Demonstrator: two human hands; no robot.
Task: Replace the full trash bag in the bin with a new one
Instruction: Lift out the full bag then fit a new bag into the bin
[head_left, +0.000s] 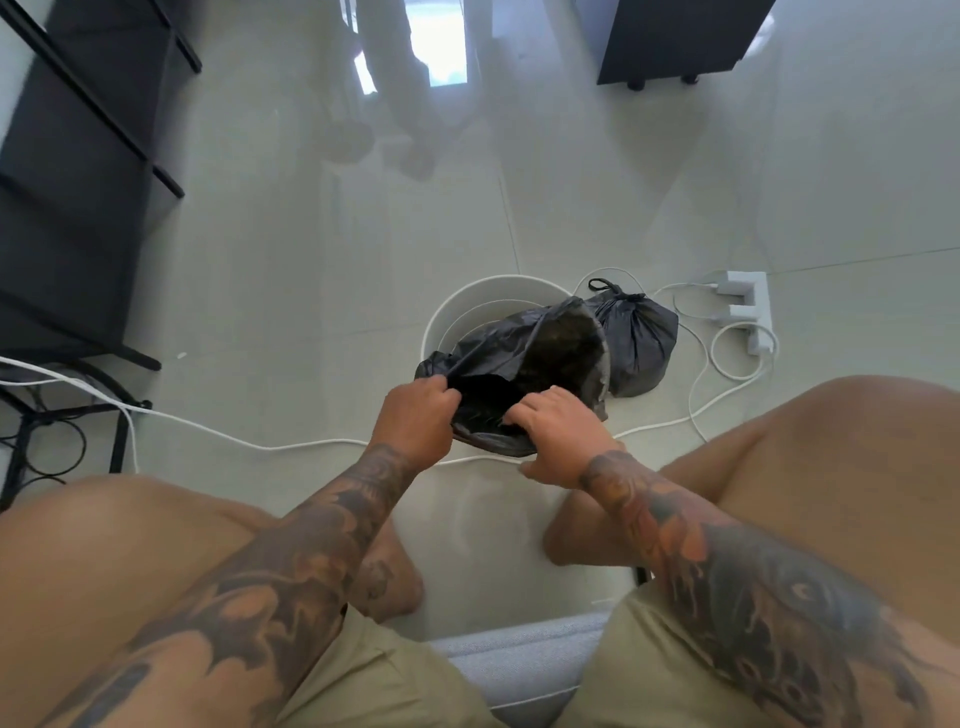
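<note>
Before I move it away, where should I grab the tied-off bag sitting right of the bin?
Probably by the knotted drawstring loop at the top of the tied bag, coming from above on its far side. The neck is cinched there, the loop sticks out free toward the white cable, and the bulging body below offers nothing firm to pinch.

You see everything through one wide-angle camera worn on your head, tilted steeply forward and down. Your knees and tattooed forearms fill the bottom of the frame, very near the lens. Your left hand (415, 421) and right hand (558, 434) sit at mid-frame, and the glossy pale tiled floor (322, 249) stretches away above them, its edges bowed by the lens.
</note>
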